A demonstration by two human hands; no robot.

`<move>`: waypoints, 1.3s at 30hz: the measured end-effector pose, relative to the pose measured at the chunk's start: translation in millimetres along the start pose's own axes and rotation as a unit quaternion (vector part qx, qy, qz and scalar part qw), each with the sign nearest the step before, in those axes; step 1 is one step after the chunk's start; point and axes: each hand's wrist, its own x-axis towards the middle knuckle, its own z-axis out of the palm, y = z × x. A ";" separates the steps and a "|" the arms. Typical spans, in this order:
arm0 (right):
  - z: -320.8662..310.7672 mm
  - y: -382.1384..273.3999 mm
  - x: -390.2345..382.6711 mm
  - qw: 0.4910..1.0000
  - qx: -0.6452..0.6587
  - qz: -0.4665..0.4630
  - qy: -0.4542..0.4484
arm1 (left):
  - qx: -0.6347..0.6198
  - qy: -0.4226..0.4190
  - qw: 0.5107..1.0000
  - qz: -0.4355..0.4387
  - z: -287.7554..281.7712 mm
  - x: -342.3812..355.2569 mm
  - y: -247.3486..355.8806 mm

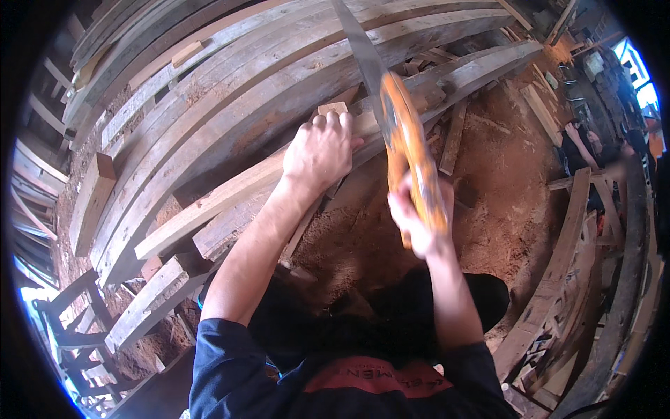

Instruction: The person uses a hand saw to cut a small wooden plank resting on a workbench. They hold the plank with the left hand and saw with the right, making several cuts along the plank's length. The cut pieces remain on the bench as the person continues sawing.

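Observation:
My right hand (422, 213) is closed around the orange handle of a handsaw (399, 119). Its grey blade slants up and away, over the far timbers. Beside it, my left hand (319, 152) has its fingers curled over a long squared wooden strip (223, 199), which lies across other beams. A short wood block (333, 108) shows just beyond the knuckles. The saw blade passes over the strip to the right of my left hand; whether its teeth touch the wood I cannot tell.
Long curved beams (265, 87) lie side by side ahead and to the left. Reddish sawdust covers the ground (499, 167). More curved timbers (551, 279) lie at the right, where another person's arm (581, 145) shows. A short beam (157, 297) sits at lower left.

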 end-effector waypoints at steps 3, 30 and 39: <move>-0.9 -4.7 2.5 0.999 -0.029 -0.023 0.007 | -0.002 -0.001 1.000 -0.010 -1.6 3.4 -0.3; -12.7 17.2 -72.2 0.997 0.035 -0.057 0.030 | -0.035 0.036 0.998 0.039 0.6 -1.5 -9.0; -20.6 7.5 -73.4 0.997 0.065 -0.039 0.013 | -0.062 0.011 0.998 -0.003 -5.6 -11.9 -7.3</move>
